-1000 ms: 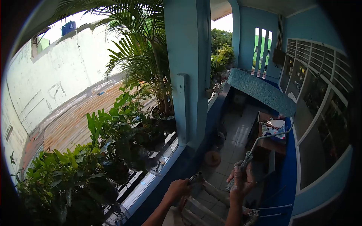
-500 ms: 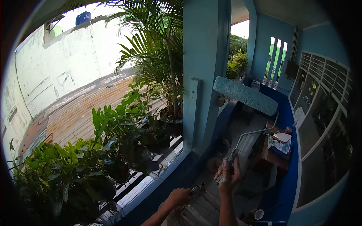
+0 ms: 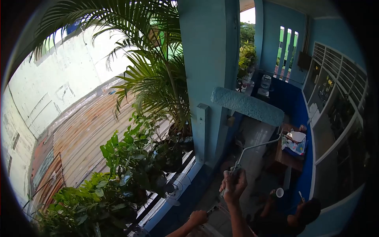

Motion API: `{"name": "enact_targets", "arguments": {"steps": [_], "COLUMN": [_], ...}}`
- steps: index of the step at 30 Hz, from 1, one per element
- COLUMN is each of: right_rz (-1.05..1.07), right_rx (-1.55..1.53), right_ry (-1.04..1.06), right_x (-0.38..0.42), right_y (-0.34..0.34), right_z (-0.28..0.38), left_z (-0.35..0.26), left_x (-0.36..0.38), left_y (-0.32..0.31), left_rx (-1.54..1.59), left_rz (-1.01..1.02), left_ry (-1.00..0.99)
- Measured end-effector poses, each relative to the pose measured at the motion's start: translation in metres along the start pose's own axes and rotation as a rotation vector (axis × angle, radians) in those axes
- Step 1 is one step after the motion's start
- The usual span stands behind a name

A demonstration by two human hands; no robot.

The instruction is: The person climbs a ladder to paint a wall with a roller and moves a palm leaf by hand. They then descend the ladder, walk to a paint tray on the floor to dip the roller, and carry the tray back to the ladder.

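Two hands show low in the view. The right hand (image 3: 233, 185) is raised and clenched around the handle of a paint roller (image 3: 246, 106), gripping it near the bottom end. From the fist a bent metal frame rises up and to the right, then carries the fuzzy blue-green sleeve, which lies tilted against the face of a light blue pillar (image 3: 209, 71), its left end on the pillar and its right end reaching out past the pillar's edge. The left hand (image 3: 198, 217) sits lower, at the bottom edge, closed on the top of a ladder (image 3: 213, 208), of which only a small part shows.

Below and to the right, another person (image 3: 294, 217) crouches on the tiled floor (image 3: 252, 138), holding up a small white cup (image 3: 279, 192). Beyond them a wooden surface (image 3: 290, 156) carries cloth and papers, set against a dark blue wall. Left of the pillar, potted leafy plants (image 3: 130, 166) and a palm (image 3: 154, 75) line a ledge, with a rusty corrugated roof (image 3: 79, 138) and a white wall (image 3: 59, 79) farther out.
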State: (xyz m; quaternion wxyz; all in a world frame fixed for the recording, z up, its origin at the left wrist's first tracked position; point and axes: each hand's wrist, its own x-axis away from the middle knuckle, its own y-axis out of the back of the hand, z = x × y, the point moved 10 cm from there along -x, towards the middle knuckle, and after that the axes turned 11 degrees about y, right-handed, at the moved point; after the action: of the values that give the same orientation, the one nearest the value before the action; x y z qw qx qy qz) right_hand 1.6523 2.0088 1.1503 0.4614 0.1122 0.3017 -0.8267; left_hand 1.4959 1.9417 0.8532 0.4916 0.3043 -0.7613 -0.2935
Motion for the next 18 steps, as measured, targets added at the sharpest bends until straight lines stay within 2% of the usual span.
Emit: {"name": "enact_targets", "arguments": {"steps": [2,4,8,10,14,15,18], "right_rz": [0.097,0.058,0.068,0.170,0.206,0.239,0.293], "right_rx": [0.103,0.144,0.317,0.516,0.600,0.715,0.725], "right_ry": [-0.038,-0.087,-0.184,-0.168,-0.160,-0.167,-0.276], "right_x": [0.002,0.009,0.040,0.060,0.088,0.106,0.159], "right_y": [-0.002,0.012,0.056,0.074,0.104,0.123,0.173], "right_z": [0.009,0.016,0.016,0.014,0.045,0.038,0.019], "left_z": [0.002,0.004,-0.002,-0.001,-0.001,-0.001,0.000], "left_x": [0.002,0.001,0.002,-0.001,-0.007,-0.006,-0.005], "left_y": [0.000,0.004,0.008,0.015,0.005,0.009,0.015], "left_rx": [-0.007,0.009,-0.012,-0.060,-0.141,-0.138,-0.137], "left_rz": [0.003,-0.037,0.024,0.005,0.050,0.031,0.017], "left_ry": [0.030,0.075,0.060,0.073,0.079,0.103,0.117]}}
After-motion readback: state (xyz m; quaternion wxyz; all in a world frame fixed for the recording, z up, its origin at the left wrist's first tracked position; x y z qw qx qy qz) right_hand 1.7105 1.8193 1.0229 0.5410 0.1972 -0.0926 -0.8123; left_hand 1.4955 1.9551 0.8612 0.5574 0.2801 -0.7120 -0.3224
